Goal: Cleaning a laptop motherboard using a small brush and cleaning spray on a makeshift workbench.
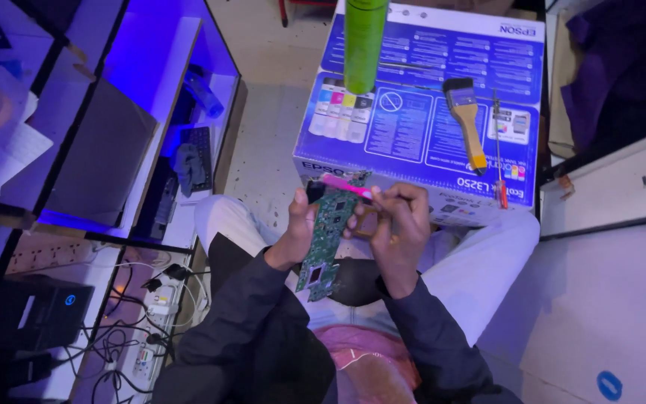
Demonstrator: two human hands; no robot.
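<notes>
- The left hand is closed on the edge of the green circuit board, held above the lap.
- The right hand pinches a pink brush at the top of the board.
- It is better to keep the board steady and brush lightly.

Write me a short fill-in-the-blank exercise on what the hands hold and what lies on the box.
1. The left hand holds a green ____ upright.
2. The right hand holds a thin pink tool at the board's ____ end.
3. On the blue box lies a paintbrush with a ____ handle.
4. A tall ____ cylinder stands on the box.

Missing words: circuit board; top; yellow; green
</notes>
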